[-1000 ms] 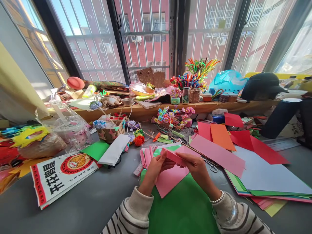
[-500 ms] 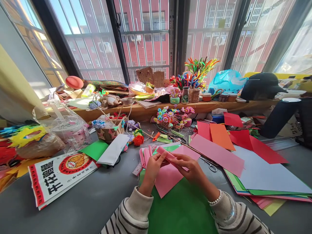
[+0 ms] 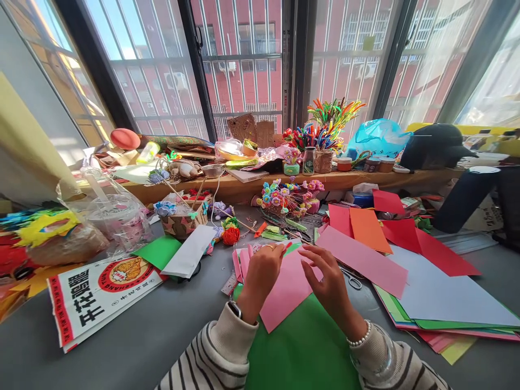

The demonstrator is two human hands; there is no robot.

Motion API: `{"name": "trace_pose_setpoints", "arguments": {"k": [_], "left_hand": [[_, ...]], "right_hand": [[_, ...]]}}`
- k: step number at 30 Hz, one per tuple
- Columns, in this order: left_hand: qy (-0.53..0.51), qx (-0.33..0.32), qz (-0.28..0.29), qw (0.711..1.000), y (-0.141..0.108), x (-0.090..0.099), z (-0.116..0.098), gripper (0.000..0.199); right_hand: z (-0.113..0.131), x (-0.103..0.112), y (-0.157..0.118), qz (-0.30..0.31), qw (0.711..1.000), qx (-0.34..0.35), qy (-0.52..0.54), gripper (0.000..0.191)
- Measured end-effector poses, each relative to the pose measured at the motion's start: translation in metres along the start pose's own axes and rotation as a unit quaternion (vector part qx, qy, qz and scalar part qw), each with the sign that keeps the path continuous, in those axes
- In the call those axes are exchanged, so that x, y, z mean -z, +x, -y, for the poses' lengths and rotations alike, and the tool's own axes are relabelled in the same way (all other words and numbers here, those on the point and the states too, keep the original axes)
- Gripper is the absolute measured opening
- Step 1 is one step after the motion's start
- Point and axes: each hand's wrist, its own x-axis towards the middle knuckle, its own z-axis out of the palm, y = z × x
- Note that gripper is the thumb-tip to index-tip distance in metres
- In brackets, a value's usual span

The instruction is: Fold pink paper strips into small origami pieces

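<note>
A sheet of pink paper lies over a large green sheet in front of me. My left hand is above the pink sheet's left part, its fingers pressed together around a small pink-red piece that peeks out at the fingertips. To its right, my right hand hovers with curved, spread fingers and holds nothing. Folded pink strips lie just left of my left hand, beside a patterned ruler.
Scissors and a long pink sheet lie to the right, near stacked coloured paper. At left are a printed paper bag and a folded white paper. Behind stand crocheted flowers.
My hands have moved apart. My right hand has let go of the folded pink paper, and my left wrist has turned, bringing a watch into view.
</note>
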Motion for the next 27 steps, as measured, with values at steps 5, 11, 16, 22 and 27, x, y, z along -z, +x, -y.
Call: {"name": "trace_pose_setpoints", "arguments": {"k": [5,11,16,22,27], "left_hand": [[0.128,-0.168,0.095,0.973,0.022,0.005,-0.017,0.028],[0.126,-0.228,0.121,0.958,0.033,-0.004,-0.033,0.023],[0.156,-0.258,0.120,0.946,0.036,-0.007,-0.034,0.019],[0.182,-0.246,0.123,0.944,0.041,-0.006,-0.031,0.015],[0.086,-0.206,0.081,0.971,0.040,-0.005,-0.028,0.017]], "right_hand": [[0.013,0.007,0.003,-0.041,0.994,0.087,-0.054,0.036],[0.051,0.010,0.001,0.094,0.954,0.276,-0.073,0.040],[0.080,0.001,-0.011,0.220,0.903,0.353,-0.112,0.036],[0.086,-0.021,-0.020,0.250,0.909,0.333,-0.006,0.026],[0.087,-0.028,-0.023,0.371,0.866,0.305,0.139,0.025]]}}
